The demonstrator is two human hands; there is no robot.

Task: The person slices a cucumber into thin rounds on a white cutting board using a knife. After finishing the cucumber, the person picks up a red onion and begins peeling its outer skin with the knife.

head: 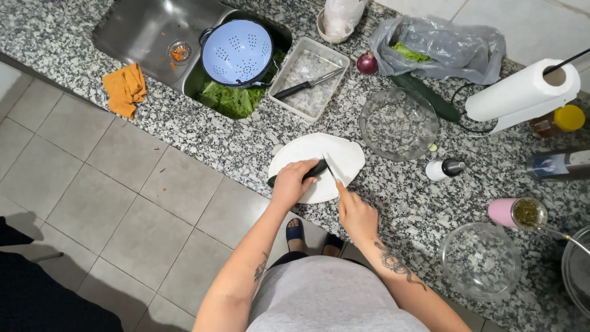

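Speckled grey granite makes up the counter (203, 138), seen from the head camera. On it lies a round white cutting board (344, 154), and on the board's near left part rests a dark green cucumber (318, 168). The left hand (290, 183) is closed over the cucumber, fingers curled on top and pinning it to the board. The right hand (356, 215) is wrapped tight around the handle of a knife (330, 168), whose blade stands at the cucumber's right end. Behind the board sit a clear glass bowl (398, 123) and a white tray (310, 77) holding a second knife. A blue colander (236, 52) rests over green lettuce (230, 98) in the sink. A paper towel roll (522, 92) stands at the far right.
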